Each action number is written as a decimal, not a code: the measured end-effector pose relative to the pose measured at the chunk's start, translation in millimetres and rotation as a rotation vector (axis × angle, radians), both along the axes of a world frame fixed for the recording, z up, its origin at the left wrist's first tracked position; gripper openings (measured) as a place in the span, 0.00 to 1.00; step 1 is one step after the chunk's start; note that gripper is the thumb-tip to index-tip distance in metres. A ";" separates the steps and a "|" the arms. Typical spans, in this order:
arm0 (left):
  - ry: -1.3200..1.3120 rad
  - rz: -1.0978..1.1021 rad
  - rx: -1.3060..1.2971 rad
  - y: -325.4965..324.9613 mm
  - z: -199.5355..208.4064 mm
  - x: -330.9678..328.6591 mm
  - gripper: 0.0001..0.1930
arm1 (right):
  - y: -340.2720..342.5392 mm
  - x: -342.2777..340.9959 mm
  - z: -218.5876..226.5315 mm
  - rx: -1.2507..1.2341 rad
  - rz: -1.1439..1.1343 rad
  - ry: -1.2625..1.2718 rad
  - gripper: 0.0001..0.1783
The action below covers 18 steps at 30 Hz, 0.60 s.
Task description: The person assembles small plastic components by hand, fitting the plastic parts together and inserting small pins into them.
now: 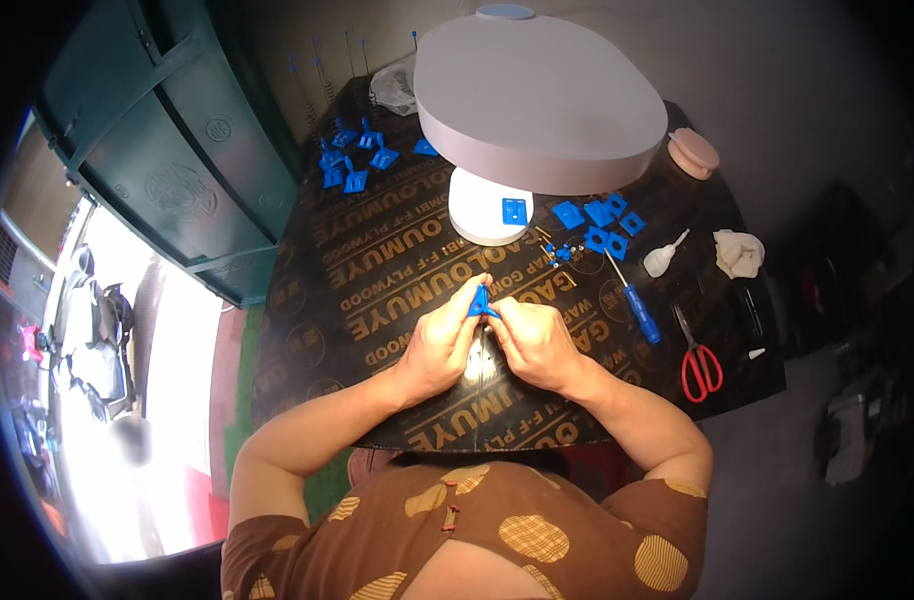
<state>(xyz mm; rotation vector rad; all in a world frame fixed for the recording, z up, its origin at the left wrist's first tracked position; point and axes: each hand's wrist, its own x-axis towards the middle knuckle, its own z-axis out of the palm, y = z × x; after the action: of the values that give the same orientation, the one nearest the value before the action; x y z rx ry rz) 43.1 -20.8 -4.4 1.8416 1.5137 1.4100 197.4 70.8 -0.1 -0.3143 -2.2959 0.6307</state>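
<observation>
Over the middle of the dark printed plywood table, both my hands close round one small blue plastic piece [481, 301]. My left hand [439, 345] grips its left side, fingers reaching up along it. On the other side, my right hand [535, 343] pinches it with thumb and fingers. Part of the piece is hidden by my fingers. Beyond my hands, a single blue square part [515, 211] lies on the white lamp base [474, 222]. To the right of that base lie several loose blue square parts [599, 212] and a cluster of tiny blue and metal pieces [562, 252].
A large pale lamp head [537, 95] overhangs the far side. Blue parts with upright springs [352, 160] stand far left. On the right lie a blue-handled screwdriver [641, 315], red-handled scissors [701, 372], a white nozzle bottle [663, 260], a crumpled cloth [739, 254] and a pink round container [694, 153].
</observation>
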 end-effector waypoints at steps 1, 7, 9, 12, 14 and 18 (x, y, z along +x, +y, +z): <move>-0.013 0.002 -0.023 -1.2 0.3 0.4 0.23 | -1.0 0.2 0.3 -0.005 0.003 -0.001 0.06; -0.003 0.008 -0.020 -1.1 -1.3 -0.3 0.23 | -1.0 0.6 1.8 0.001 0.003 -0.017 0.06; -0.020 0.004 -0.018 -1.6 -0.4 0.3 0.23 | -1.5 0.8 0.2 -0.002 -0.003 -0.017 0.06; -0.110 -0.001 -0.017 1.9 -2.1 0.3 0.22 | 0.0 -0.2 3.1 0.003 -0.011 0.014 0.06; -0.183 -0.001 -0.021 0.1 -0.5 0.1 0.21 | -0.6 0.3 3.8 0.009 -0.011 0.046 0.06; -0.178 -0.008 -0.126 0.0 10.6 -1.8 0.21 | 3.2 2.6 6.3 0.017 -0.043 0.017 0.05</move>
<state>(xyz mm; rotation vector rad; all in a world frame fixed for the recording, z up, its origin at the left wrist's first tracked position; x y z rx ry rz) 41.4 -20.8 6.2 1.6016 1.4694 1.4006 200.0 74.0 6.2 -0.3481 -2.2709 0.5897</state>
